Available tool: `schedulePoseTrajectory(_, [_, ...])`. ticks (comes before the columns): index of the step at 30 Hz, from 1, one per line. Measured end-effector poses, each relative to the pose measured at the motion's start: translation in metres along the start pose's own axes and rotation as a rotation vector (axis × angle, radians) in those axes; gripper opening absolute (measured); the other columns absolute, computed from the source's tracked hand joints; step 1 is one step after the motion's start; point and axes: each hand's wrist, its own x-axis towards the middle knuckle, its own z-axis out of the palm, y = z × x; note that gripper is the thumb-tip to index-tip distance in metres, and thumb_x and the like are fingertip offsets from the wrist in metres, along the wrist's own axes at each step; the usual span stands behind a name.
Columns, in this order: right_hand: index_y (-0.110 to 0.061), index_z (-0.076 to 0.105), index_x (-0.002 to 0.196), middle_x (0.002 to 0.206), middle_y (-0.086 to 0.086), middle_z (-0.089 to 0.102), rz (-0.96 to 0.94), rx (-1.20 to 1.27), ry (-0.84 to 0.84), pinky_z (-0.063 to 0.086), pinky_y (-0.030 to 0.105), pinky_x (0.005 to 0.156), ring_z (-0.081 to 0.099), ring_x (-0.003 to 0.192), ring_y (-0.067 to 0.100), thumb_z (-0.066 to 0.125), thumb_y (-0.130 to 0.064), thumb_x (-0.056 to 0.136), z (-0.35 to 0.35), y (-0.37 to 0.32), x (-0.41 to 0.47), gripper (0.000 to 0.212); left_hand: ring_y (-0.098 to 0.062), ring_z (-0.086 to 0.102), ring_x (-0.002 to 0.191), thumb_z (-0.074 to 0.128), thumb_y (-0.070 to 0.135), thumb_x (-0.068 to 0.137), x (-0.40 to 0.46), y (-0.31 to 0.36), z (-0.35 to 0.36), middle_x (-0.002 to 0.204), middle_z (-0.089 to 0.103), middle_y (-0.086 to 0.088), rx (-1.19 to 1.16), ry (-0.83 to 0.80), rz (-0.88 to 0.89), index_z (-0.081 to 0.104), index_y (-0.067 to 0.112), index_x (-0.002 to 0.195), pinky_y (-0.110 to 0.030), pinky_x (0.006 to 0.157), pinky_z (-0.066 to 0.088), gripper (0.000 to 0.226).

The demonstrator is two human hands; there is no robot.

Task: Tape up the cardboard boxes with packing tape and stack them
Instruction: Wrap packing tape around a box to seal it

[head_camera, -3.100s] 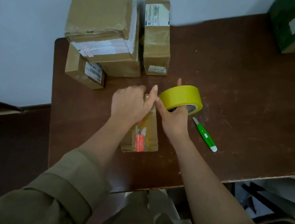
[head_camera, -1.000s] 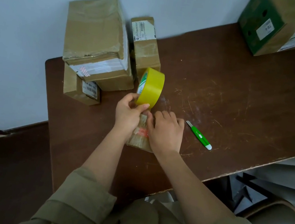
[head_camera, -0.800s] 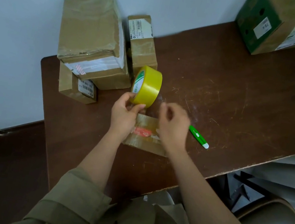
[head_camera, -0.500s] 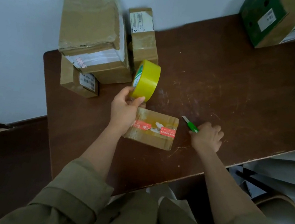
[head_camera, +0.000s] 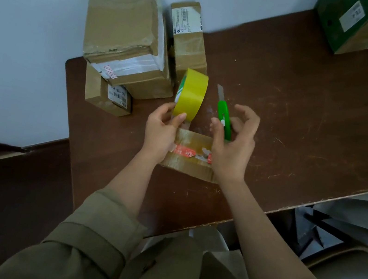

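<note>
**Strip laid, cut still to make**

Start at the upper left of the frame: a large box (head_camera: pixel 124 39) sits on a smaller labelled box (head_camera: pixel 107 95), with a narrow box (head_camera: pixel 190 43) just beside them against the pale wall (head_camera: pixel 24 39). That pile looks already stacked, though you cannot tell from here how well each is sealed.

At centre, your left hand (head_camera: pixel 159 133) grips the yellow tape roll (head_camera: pixel 191 95), held on edge just above the far edge of the small box (head_camera: pixel 190 155) lying flat on the surface (head_camera: pixel 314 124). A strip seems to run from roll to box, but it is too faint to be sure. Your right hand (head_camera: pixel 232 147) holds the green cutter (head_camera: pixel 224 119), blade pointing away, fingers loosely curled round it.

So the cut remains, then pressing down and stacking.

The brown surface is scratched. A green-sided carton (head_camera: pixel 358 24) sits at the upper right; a chair (head_camera: pixel 340 263) shows at lower right.
</note>
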Motion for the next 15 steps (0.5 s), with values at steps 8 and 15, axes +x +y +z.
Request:
schedulePoseTrajectory(8, [-0.006,0.071,0.115,0.103,0.01,0.054,-0.212,-0.333,-0.178,0.049,0.02,0.075,0.052,0.091,0.012,0.06,-0.005,0.091,-0.002,0.028,-0.01,0.026,-0.012,0.071,0.069,0.065,0.003,0.092,0.001,0.001,0.0,0.089,0.072,-0.005,-0.187,0.013,-0.12,0.064,0.007,0.123,-0.03,0.069,0.06,0.031])
schedulePoseTrajectory(15, [-0.011,0.054,0.109,0.092,-0.002,0.057,-0.098,-0.227,0.004,0.042,0.009,0.068,0.051,0.076,-0.006,0.06,-0.002,0.095,-0.01,0.005,-0.003,0.017,-0.023,0.071,0.087,0.07,0.006,0.089,0.005,-0.004,-0.001,0.097,0.073,-0.007,-0.18,0.025,-0.123,0.066,0.009,0.125,-0.041,0.084,0.059,0.036])
